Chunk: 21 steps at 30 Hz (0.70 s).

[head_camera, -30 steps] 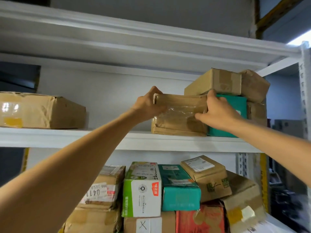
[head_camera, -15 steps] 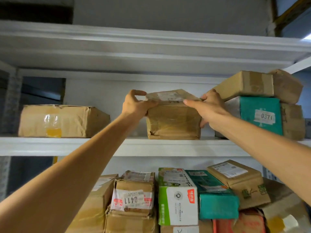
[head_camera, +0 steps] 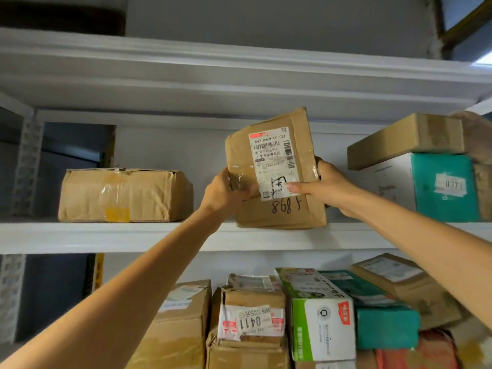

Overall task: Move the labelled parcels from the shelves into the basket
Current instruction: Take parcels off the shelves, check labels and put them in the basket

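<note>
A brown cardboard parcel (head_camera: 277, 209) with a white shipping label and a handwritten number is tipped up on the front edge of the upper shelf (head_camera: 106, 235), label facing me. My left hand (head_camera: 226, 193) grips its left edge. My right hand (head_camera: 324, 186) holds its right side, thumb lying across the label. No basket is in view.
A flat brown box (head_camera: 125, 195) lies to the left on the same shelf. At the right stands a teal and white box marked 0371 (head_camera: 442, 187) with a brown box (head_camera: 407, 139) on top. The lower shelf is packed with several labelled parcels (head_camera: 250, 323).
The parcel, lying flat half a second ago, has been tilted up toward me so its labelled top faces out. Both hands shifted down its sides. The view moved closer and to the left.
</note>
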Motion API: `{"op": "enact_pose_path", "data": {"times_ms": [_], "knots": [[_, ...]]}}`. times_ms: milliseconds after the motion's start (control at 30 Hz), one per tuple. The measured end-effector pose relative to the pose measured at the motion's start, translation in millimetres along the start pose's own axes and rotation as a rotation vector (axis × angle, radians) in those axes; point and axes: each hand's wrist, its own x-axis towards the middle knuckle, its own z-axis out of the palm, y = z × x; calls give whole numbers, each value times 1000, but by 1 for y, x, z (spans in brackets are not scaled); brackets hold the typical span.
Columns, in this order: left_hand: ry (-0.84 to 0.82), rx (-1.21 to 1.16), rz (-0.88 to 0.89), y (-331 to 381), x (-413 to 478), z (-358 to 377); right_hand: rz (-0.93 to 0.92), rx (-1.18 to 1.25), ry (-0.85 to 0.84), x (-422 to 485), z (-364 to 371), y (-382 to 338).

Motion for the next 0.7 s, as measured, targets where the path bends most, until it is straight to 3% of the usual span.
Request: {"op": "enact_pose_path", "data": {"times_ms": [100, 333, 567, 700], "knots": [[92, -76, -14, 3, -1, 2, -58, 54, 15, -1, -5, 6], [67, -357, 264, 18, -3, -13, -294, 254, 219, -6, -17, 10], [-77, -228, 397, 23, -13, -23, -319, 482, 240, -13, -16, 18], [-116, -42, 479, 41, -24, -29, -194, 775, 260, -6, -22, 13]]}}
